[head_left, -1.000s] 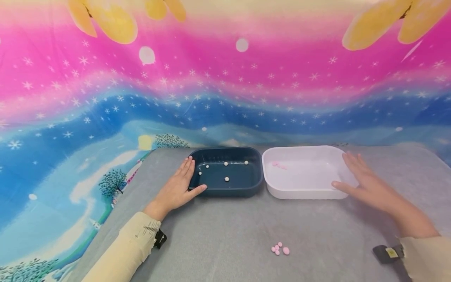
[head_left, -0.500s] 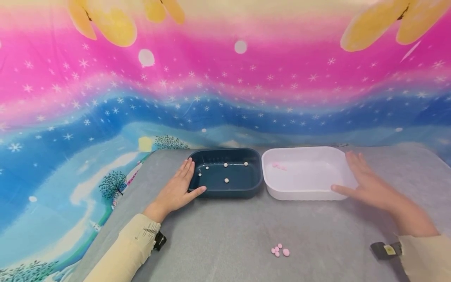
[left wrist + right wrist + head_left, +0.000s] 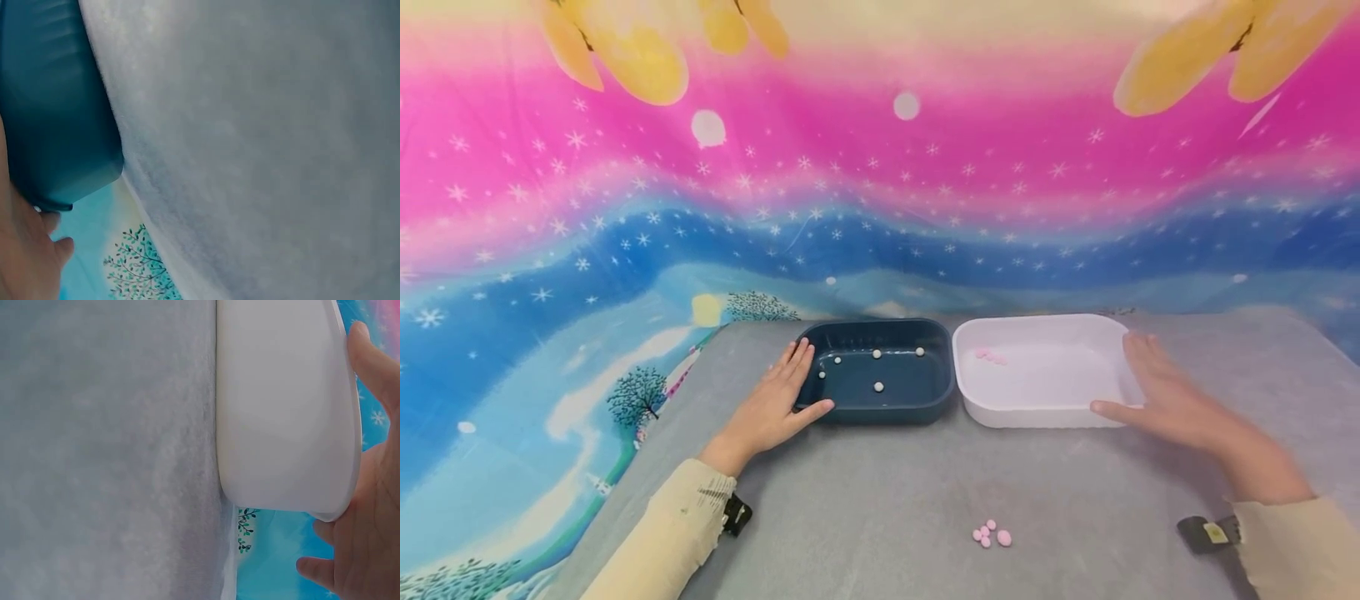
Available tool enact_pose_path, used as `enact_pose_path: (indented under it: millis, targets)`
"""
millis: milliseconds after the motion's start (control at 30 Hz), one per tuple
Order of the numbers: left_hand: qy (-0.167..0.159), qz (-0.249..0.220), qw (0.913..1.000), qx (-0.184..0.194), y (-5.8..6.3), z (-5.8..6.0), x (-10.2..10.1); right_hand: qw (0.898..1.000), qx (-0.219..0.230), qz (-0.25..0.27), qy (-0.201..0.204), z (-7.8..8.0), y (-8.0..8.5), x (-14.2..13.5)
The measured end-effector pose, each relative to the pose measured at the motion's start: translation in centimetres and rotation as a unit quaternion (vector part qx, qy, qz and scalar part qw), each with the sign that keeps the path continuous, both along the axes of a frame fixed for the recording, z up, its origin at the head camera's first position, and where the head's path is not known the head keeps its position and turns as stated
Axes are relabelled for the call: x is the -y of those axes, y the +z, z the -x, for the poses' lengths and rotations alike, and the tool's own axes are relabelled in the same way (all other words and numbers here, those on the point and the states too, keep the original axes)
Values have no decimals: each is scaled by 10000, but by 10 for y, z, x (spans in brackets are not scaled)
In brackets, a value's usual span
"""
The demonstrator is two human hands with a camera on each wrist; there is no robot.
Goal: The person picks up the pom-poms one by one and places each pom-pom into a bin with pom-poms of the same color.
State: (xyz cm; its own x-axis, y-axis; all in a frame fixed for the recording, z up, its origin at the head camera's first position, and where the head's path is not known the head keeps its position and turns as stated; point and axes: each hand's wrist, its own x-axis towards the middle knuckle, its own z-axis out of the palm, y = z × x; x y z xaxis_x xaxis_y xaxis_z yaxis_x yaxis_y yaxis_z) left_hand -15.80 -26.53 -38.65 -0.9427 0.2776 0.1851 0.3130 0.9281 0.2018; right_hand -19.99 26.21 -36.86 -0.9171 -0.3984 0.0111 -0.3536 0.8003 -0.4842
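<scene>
A dark blue-green tray (image 3: 850,396) stands side by side with a white tray (image 3: 1052,379), their near ends almost touching. Straight fingers of my left hand (image 3: 763,410) lie along the dark tray's left end, the thumb at its front rim. My right hand (image 3: 1180,408) rests in the same way at the white tray's right end, fingers extended. Several small white balls (image 3: 878,387) are scattered in the dark tray. Inside the white one, pink pieces (image 3: 991,357) lie near the left end. In the right wrist view the thumb (image 3: 372,362) is beside the white rim.
Several pink balls (image 3: 1004,538) sit in a small cluster on the grey tabletop (image 3: 850,500), in front of the trays. Behind the table hangs a printed cloth (image 3: 850,183) with snowflakes and trees. Each wrist wears a black device (image 3: 1206,533).
The head view has shifted slightly. My right hand moves a little leftward against the white tray's end. My left hand, both trays and the balls keep their places.
</scene>
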Motion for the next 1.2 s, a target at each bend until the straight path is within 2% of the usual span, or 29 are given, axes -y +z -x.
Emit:
enact_pose_path:
  millis: [267,433,933,1200]
  targets:
    - [-170,-284,9994,-82,6,-9,0,10000,14,1,27,-1,-1,0]
    - [-427,-542,9969,-384,9,-13,-4,10000,24,15,-14,-3,-2,-1]
    - [-1052,-778,9852,-1108,20,-14,-37,9997,202,38,-91,-1,0,-3]
    - [-1466,-747,9802,-1104,26,-18,-58,9998,200,28,-66,2,-1,-3]
